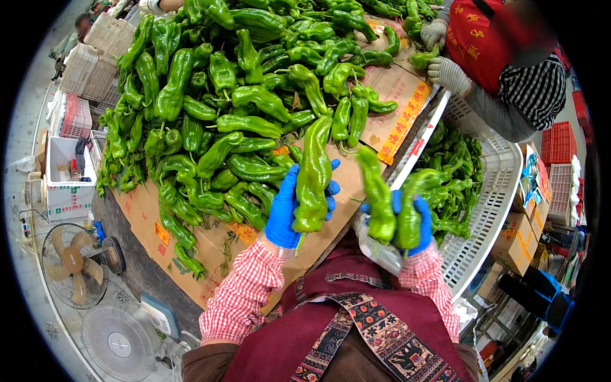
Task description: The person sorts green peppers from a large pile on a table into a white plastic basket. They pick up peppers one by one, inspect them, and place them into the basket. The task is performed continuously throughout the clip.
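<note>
My left hand (280,217), in a blue glove, holds one large green pepper (313,176) with its stem pointing down toward me. To its right, my blue-gloved right hand (422,222) grips two green peppers side by side, a left one (378,205) and a right one (410,215), both motion-blurred. That hand is by the near edge of a white slotted plastic crate (502,210), which holds many green peppers (453,164). A large heap of green peppers (253,102) covers the table beyond my left hand, lying on flattened cardboard (157,238) with printed orange strips.
Across the crate, a co-worker's gloved hand (448,74) is beside a pepper at the table's edge. Two fans, one brown-bladed (74,260) and one white (119,344), stand at lower left. Stacked crates (88,69) and a white foam box (71,162) are at left; cartons (513,238) stand at right.
</note>
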Motion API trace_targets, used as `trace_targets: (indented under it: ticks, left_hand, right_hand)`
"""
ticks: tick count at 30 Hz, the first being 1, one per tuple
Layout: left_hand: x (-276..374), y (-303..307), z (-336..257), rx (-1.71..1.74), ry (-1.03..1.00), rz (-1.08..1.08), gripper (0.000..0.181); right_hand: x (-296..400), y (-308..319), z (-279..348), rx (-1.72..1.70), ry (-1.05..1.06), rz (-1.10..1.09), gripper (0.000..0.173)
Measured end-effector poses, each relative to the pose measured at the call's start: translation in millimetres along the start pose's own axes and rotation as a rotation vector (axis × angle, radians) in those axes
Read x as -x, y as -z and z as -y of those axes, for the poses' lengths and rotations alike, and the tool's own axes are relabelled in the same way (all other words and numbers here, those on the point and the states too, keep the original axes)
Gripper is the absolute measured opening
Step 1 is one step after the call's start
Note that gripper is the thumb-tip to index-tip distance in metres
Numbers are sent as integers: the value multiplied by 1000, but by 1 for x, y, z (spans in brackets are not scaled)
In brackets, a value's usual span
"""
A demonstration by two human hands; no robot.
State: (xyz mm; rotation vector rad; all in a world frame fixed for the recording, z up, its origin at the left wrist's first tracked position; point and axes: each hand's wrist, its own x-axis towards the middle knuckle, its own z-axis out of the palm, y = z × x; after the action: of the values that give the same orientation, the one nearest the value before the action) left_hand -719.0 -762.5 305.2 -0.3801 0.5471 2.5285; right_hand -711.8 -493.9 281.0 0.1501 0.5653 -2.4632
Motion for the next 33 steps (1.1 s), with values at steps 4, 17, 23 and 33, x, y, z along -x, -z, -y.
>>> trace_targets:
  ticks: [4,17,23,33]
  left_hand:
    - [7,-27,4,-65,-9,-45,83]
    - [10,-35,19,-225,116,6,83]
    - [12,-50,28,-240,97,-56,71]
    - [27,-69,51,-76,361,-182,67]
  right_hand:
    - [43,27,41,-65,204,-176,51]
    - [86,106,80,1028,584,-1075,43]
    - [38,2,4,816,203,-572,38]
    - [-13,-6,-43,-287,-195,60,49]
